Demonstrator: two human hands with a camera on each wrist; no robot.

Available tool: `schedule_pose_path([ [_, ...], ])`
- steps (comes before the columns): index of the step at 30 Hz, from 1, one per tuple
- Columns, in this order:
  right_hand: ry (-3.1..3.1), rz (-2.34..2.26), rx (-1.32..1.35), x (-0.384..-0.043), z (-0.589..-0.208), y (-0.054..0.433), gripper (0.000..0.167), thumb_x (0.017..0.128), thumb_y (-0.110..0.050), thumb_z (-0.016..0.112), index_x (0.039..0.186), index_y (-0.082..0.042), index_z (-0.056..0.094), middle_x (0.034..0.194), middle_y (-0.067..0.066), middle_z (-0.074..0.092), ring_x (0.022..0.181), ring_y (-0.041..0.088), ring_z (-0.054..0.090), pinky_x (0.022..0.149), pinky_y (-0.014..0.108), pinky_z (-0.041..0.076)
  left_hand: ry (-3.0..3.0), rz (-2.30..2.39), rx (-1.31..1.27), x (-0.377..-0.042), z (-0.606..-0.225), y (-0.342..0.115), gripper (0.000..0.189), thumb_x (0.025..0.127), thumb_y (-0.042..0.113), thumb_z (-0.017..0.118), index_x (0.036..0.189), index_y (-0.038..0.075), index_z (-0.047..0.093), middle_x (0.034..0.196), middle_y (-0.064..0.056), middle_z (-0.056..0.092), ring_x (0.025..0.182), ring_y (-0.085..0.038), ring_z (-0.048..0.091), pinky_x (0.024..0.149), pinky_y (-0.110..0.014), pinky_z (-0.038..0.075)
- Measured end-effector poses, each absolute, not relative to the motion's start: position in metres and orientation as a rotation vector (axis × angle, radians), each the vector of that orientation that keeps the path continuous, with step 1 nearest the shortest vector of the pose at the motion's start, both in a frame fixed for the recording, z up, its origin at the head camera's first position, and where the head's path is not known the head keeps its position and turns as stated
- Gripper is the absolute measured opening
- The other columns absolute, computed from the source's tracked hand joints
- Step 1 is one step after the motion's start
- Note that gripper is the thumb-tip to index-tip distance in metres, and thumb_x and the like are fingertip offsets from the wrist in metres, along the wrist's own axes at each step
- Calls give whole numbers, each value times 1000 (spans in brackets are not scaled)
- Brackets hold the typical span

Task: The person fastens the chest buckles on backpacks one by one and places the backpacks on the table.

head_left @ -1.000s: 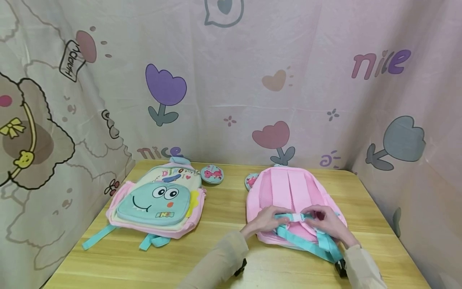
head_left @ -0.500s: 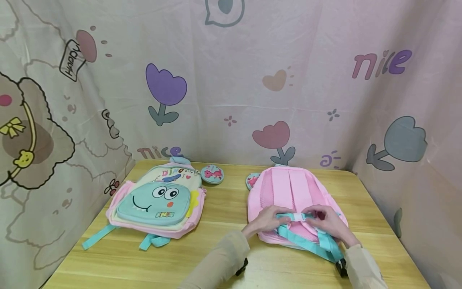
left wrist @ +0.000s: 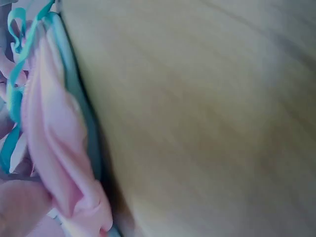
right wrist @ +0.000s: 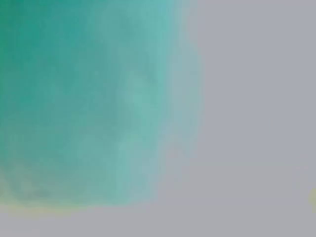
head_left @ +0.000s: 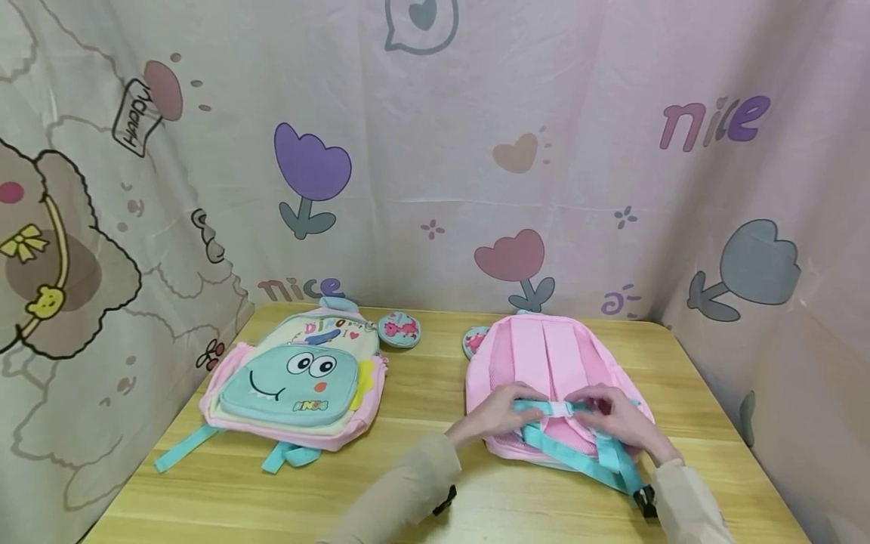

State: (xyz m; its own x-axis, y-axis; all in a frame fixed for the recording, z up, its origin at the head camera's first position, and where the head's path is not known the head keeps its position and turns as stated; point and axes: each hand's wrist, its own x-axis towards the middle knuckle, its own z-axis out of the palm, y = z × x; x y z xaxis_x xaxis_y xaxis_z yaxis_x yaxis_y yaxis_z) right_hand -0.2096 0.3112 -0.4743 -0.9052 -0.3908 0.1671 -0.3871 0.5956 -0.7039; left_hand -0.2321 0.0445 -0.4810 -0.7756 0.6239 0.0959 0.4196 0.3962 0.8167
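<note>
In the head view a pink backpack [head_left: 499,363] lies on the table at the right, its back panel and shoulder straps facing up. A white buckle [head_left: 559,409] joins teal webbing across the lower part of that panel. My left hand [head_left: 495,415] pinches the webbing just left of the buckle, thumb below and fingers above. On the buckle's other side, my right hand [head_left: 617,417] pinches the webbing there. Loose teal straps [head_left: 571,455] hang toward the table's front. The left wrist view catches the bag's pink side [left wrist: 54,128]; a teal blur fills much of the right wrist view.
A second backpack [head_left: 288,385] with a dinosaur face lies front up at the left, its teal straps trailing on the wooden table [head_left: 435,385]. Round dinosaur pouches [head_left: 399,330] hang from both bags. A printed curtain [head_left: 421,151] encloses the table's back and sides.
My left hand and sleeve have shifted slightly to the left. The right hand stays at the webbing, and both backpacks lie where they were.
</note>
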Motion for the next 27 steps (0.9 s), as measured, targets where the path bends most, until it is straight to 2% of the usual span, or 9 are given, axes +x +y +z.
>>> schedule_pose_path([
  [5,2847,-1259,-700,-208,-460,307,23,100,-15,61,120,-11,72,115,9,72,97,-3,52,83,31,45,2395,1345,966,-232,-468,25,42,93,21,73,133,8,65,132,-7,67,118,-17,60,102,-27,50],
  [9,2874,-1324,-660,-211,-447,300,33,108,-19,44,128,-8,68,128,14,70,112,-13,53,95,41,49,2363,1388,979,-235,-459,2,45,93,17,71,135,2,62,134,-15,65,122,-30,59,104,-38,52],
  [11,2873,-1361,-658,-213,-439,294,39,111,-19,36,132,-4,64,130,16,69,116,-8,57,99,35,50,2360,1387,993,-238,-457,-11,45,94,16,69,135,0,61,135,-18,64,124,-33,58,105,-44,51],
  [13,2876,-1364,-654,-214,-429,287,43,112,-21,31,135,-2,61,132,17,67,118,5,63,100,31,51,2378,1360,994,-240,-455,-26,44,96,17,68,135,0,61,137,-18,64,126,-34,57,107,-49,49],
  [15,2875,-1344,-632,-213,-419,280,45,112,-26,30,138,-3,59,134,16,66,122,20,63,102,37,52,2397,1333,984,-240,-453,-41,43,96,19,67,135,1,61,138,-17,63,127,-34,57,108,-54,46],
  [17,2856,-1318,-618,-212,-408,271,45,111,-30,33,139,-4,59,137,16,65,126,33,60,105,49,51,2412,1314,961,-240,-450,-58,44,97,21,66,136,2,61,139,-15,63,128,-35,55,109,-58,43],
  [19,2824,-1289,-630,-211,-399,262,45,110,-33,38,140,-5,58,139,16,63,130,39,57,106,60,47,2429,1305,935,-239,-445,-75,44,97,23,66,136,3,60,139,-15,63,129,-38,54,109,-62,40],
  [22,2801,-1225,-703,-211,-388,246,43,108,-33,45,141,-8,58,142,14,62,134,40,54,107,64,44,2473,1285,891,-236,-437,-101,45,97,26,67,138,9,60,140,-11,62,132,-36,52,113,-61,37],
  [27,2843,-1046,-896,-212,-376,213,41,104,-30,55,139,-10,60,141,8,64,135,33,54,109,57,45,2559,1246,820,-232,-422,-146,47,98,30,66,142,16,57,144,-7,60,138,-32,49,117,-60,34],
])
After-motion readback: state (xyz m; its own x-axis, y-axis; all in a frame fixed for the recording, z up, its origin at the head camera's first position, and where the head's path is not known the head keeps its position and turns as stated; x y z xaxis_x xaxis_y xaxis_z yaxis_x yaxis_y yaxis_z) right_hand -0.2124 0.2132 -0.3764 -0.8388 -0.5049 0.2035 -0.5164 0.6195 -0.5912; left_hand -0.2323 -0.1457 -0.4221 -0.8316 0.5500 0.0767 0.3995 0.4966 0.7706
